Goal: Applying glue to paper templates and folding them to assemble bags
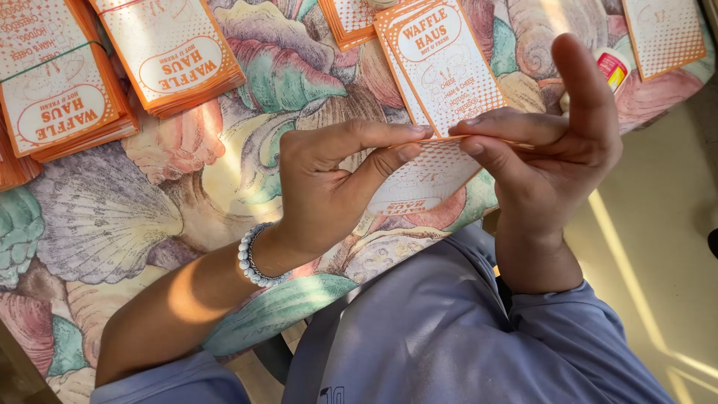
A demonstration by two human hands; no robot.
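Left hand (329,187), bead bracelet (253,258) at wrist, thumb and forefinger pinching near edge of orange-and-white paper sleeve (437,138). Right hand (550,142) pinching same edge from opposite side, index finger raised upright. Sleeve held edge-on above worktop (105,217) border, long axis running away from body. Sleeve stacks (176,52) well apart, upper left; bare floor (658,224) at right.

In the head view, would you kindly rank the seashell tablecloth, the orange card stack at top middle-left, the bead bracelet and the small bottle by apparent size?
1. Seashell tablecloth, by far the largest.
2. Orange card stack.
3. Bead bracelet.
4. Small bottle, partly hidden behind the right hand, so its place after the bracelet is unsure.
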